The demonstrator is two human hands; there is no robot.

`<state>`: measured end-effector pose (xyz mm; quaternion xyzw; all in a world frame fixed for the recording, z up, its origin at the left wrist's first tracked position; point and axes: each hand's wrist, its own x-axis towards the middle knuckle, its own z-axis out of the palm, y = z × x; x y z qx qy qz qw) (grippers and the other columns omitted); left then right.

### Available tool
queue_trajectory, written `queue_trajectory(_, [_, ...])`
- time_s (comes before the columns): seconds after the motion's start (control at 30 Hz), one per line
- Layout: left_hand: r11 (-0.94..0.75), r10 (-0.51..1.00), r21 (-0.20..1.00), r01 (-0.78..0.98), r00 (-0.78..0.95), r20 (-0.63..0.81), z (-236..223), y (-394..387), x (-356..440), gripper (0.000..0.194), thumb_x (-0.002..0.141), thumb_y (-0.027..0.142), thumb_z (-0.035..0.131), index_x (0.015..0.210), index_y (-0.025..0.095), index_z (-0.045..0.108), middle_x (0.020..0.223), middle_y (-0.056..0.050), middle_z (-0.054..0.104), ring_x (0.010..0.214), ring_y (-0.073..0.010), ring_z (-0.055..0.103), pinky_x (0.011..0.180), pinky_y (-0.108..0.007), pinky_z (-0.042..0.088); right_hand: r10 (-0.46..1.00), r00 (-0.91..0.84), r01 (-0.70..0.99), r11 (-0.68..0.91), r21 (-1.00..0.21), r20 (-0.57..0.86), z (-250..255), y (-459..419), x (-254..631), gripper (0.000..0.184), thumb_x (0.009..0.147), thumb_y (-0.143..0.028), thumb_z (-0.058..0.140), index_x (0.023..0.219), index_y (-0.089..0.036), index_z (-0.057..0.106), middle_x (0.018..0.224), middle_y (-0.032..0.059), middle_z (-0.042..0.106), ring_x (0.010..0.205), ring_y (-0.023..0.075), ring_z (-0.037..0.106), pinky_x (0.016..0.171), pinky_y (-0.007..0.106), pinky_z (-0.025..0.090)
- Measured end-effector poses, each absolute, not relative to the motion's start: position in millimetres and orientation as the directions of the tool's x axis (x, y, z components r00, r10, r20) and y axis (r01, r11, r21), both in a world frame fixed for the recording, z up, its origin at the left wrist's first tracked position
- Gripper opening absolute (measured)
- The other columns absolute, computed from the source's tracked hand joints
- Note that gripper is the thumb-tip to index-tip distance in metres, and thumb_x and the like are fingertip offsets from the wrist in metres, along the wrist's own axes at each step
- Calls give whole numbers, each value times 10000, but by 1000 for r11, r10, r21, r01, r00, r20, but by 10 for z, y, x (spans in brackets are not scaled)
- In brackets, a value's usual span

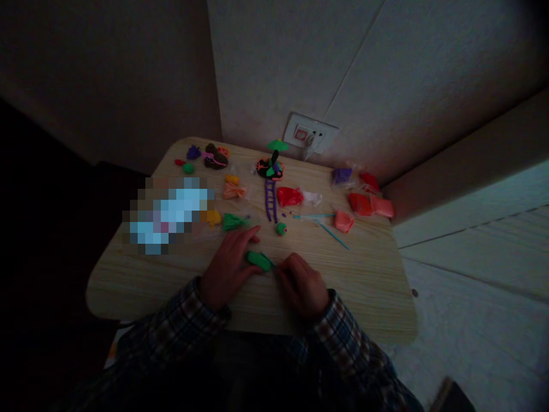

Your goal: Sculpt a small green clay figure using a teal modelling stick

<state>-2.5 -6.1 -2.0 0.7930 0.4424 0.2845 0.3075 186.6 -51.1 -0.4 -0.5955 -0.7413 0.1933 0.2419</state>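
Observation:
A green lump of modelling clay [258, 260] lies on the wooden table [369, 280] near its front edge. My left hand [227, 266] rests beside the lump, its thumb touching the clay and its index finger stretched forward. My right hand [302, 284] is curled into a loose fist just right of the lump, and a thin teal tool seems to run from it to the clay. Both wrists wear plaid sleeves.
Clay pieces cover the table: a purple ladder [270, 200], a small figure with a green top [273, 163], red lumps [368, 201], a green bit [281, 229], teal sticks [332, 233], dark shapes [214, 156]. A wall socket [309, 134] sits behind. A blurred patch lies left.

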Motion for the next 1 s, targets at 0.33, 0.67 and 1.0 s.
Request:
queue_trajectory(0.33, [-363, 899, 765, 533, 415, 138, 9, -34, -38, 650, 704, 170, 691, 1282, 231, 398, 1075, -58, 547, 1030, -246, 524, 923, -458, 442, 955, -271, 765, 292, -574, 124, 0, -410, 1959, 160, 875, -206, 420, 753, -202, 524, 738, 40, 589, 671, 149, 573, 616, 243, 456])
queue_trajectory(0.67, [-469, 824, 738, 486, 541, 168, -8, -43, -65, 629, 748, 190, 663, 1303, 218, 369, 1085, -50, 611, 1074, -236, 520, 982, -441, 380, 947, -299, 794, 316, -519, 120, 15, -434, 1981, 170, 881, -246, 418, 763, -199, 532, 728, 44, 616, 634, 153, 585, 569, 239, 428])
queue_trajectory(1.0, [-557, 809, 587, 587, 543, 225, -4, -89, 18, 176, 759, 234, 656, 916, 174, 603, 904, -46, 600, 880, -216, 550, 815, -379, 447, 995, 6, 939, 28, -344, 96, -50, -655, 1899, 162, 893, -277, 396, 830, -196, 521, 542, 1, 628, 435, 145, 569, 445, 241, 296])
